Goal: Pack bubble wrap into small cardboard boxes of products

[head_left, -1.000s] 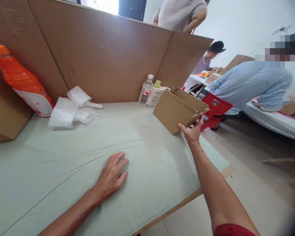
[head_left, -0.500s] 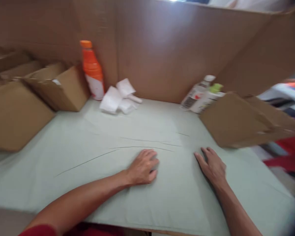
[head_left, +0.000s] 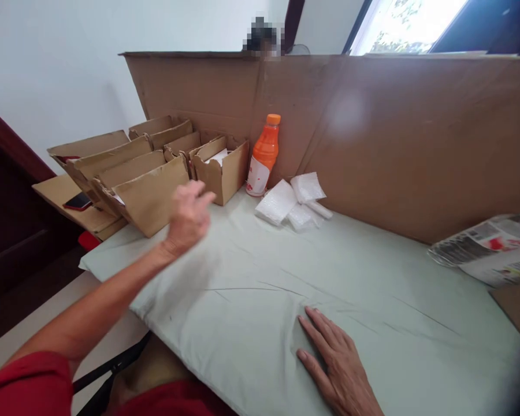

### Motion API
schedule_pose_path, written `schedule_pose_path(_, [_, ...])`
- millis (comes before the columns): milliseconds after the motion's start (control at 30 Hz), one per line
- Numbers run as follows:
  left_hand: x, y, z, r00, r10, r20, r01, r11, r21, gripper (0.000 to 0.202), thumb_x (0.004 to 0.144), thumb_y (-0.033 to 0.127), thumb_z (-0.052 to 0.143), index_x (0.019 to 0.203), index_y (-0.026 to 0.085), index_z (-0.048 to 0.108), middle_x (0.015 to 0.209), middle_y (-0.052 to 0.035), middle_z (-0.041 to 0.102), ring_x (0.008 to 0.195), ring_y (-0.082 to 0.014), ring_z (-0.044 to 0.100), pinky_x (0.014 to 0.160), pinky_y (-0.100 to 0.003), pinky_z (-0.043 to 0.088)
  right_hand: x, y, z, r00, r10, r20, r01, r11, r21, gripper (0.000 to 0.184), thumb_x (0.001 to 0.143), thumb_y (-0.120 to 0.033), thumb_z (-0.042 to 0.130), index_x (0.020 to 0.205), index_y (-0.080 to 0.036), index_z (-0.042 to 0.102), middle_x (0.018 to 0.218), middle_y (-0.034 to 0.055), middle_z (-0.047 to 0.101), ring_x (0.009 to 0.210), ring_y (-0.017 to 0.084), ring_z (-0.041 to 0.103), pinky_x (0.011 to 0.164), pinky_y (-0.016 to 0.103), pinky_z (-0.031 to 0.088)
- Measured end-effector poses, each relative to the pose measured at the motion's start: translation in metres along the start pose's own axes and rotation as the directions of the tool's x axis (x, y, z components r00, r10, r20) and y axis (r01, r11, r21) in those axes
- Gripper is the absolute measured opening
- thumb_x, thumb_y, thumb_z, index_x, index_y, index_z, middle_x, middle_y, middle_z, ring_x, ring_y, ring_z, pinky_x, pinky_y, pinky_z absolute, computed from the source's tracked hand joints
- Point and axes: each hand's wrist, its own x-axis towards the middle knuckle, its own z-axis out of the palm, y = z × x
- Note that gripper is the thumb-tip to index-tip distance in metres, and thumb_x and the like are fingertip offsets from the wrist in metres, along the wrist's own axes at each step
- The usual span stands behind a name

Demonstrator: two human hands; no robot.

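Note:
My left hand [head_left: 189,212] is raised above the cloth at the left, in front of the cardboard boxes [head_left: 149,196]. It is somewhat blurred, its fingers are loosely apart, and nothing shows in it. My right hand [head_left: 335,361] lies flat on the pale green cloth [head_left: 251,329] near the front, fingers spread and holding nothing. Beyond the hands, several bubble-wrap pieces [head_left: 278,202] lie in a small heap. An orange bottle [head_left: 265,153] with an orange cap stands just behind them. A small box [head_left: 234,173] beside the bottle has something white inside.
A tall cardboard panel [head_left: 385,138] walls off the back of the table. Clear plastic packaging with bottles [head_left: 494,245] lies at the right edge. A dark phone-like object [head_left: 78,201] rests on cardboard at the far left. A person's head [head_left: 262,37] shows beyond the panel.
The view has swung left. My left hand has lifted off the cloth and moved left toward the cardboard boxes. My right hand still rests on the cloth.

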Motion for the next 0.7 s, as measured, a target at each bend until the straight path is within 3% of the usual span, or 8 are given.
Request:
schedule_pose_path(100, [0.027,-0.082,-0.042,0.977,-0.208,-0.037,0.212,0.956,0.203,0.053,0.089,0.019,0.054,0.141,0.012,0.052,0.146,-0.0186,0.056,0.144,-0.0372,0.043,0.122,-0.067,0.02,0.0,0.007,-0.003,0.999,0.025,-0.036,-0.024,0.999,0.029,0.052,0.099,-0.046,0.053,0.147,-0.026,0.054,0.151,0.009,0.058,0.134,0.031,0.058,0.102,0.047,0.051])
schedule_pose_path(167, [0.031,-0.112,-0.057,0.962,-0.274,-0.007,0.269,0.938,0.217,0.054,0.087,0.016,0.05,0.14,0.009,0.052,0.12,-0.019,0.07,0.127,-0.0383,0.058,0.113,-0.068,0.032,0.001,0.008,-0.004,0.998,0.027,-0.052,-0.026,0.999,0.031,0.052,0.098,-0.046,0.056,0.145,-0.025,0.056,0.149,0.0092,0.059,0.132,0.031,0.06,0.1,0.048,0.052])
schedule_pose_path(233, [0.027,-0.122,-0.063,0.951,-0.307,0.035,0.293,0.932,0.212,0.054,0.084,0.014,0.048,0.137,0.011,0.056,0.098,-0.0144,0.073,0.107,-0.0351,0.067,0.103,-0.059,0.044,0.003,0.006,-0.006,0.998,0.03,-0.051,-0.028,0.999,0.026,0.051,0.097,-0.046,0.057,0.143,-0.025,0.058,0.148,0.0093,0.061,0.131,0.031,0.061,0.1,0.047,0.053])
schedule_pose_path(333, [0.012,-0.11,-0.066,0.956,-0.282,0.08,0.264,0.948,0.177,0.051,0.083,0.016,0.048,0.132,0.014,0.061,0.097,-0.0109,0.074,0.098,-0.0306,0.069,0.096,-0.048,0.05,0.005,0.002,-0.009,0.998,0.051,-0.029,-0.05,0.998,0.025,0.049,0.098,-0.045,0.057,0.142,-0.024,0.061,0.147,0.0096,0.061,0.131,0.03,0.061,0.101,0.047,0.054])
schedule_pose_path(433, [-0.01,-0.078,-0.075,0.978,-0.196,0.076,0.189,0.978,0.087,0.046,0.084,0.018,0.048,0.128,0.018,0.063,0.101,-0.0076,0.075,0.098,-0.0269,0.069,0.096,-0.044,0.051,0.004,0.0,-0.011,0.996,0.088,0.003,-0.088,0.995,0.037,0.048,0.098,-0.046,0.055,0.141,-0.025,0.061,0.148,0.0101,0.061,0.132,0.031,0.06,0.102,0.048,0.054])
schedule_pose_path(567, [-0.044,-0.025,-0.103,0.998,0.061,0.029,-0.055,0.983,-0.174,0.042,0.086,0.016,0.051,0.123,0.026,0.066,0.102,-0.0033,0.077,0.098,-0.0247,0.071,0.093,-0.043,0.056,0.006,0.001,-0.011,0.988,0.149,0.029,-0.151,0.986,0.076,0.048,0.098,-0.05,0.054,0.139,-0.027,0.064,0.145,0.0107,0.063,0.13,0.033,0.062,0.102,0.053,0.054])
schedule_pose_path(633, [-0.059,-0.003,-0.12,0.973,0.223,0.058,-0.193,0.925,-0.327,0.049,0.083,0.011,0.053,0.125,0.033,0.064,0.104,0.0002,0.077,0.101,-0.0247,0.072,0.094,-0.045,0.059,0.008,-0.004,-0.012,0.985,0.173,0.025,-0.174,0.979,0.102,0.048,0.097,-0.051,0.055,0.138,-0.026,0.065,0.144,0.0116,0.063,0.129,0.034,0.063,0.101,0.054,0.054])
schedule_pose_path(700, [-0.072,0.011,-0.136,0.958,0.281,0.061,-0.232,0.879,-0.418,0.059,0.08,0.011,0.059,0.13,0.042,0.061,0.11,0.0047,0.077,0.107,-0.026,0.072,0.096,-0.05,0.06,0.012,-0.014,-0.013,0.981,0.191,0.028,-0.194,0.971,0.138,0.049,0.096,-0.051,0.057,0.137,-0.025,0.065,0.144,0.013,0.063,0.128,0.035,0.062,0.101,0.054,0.054])
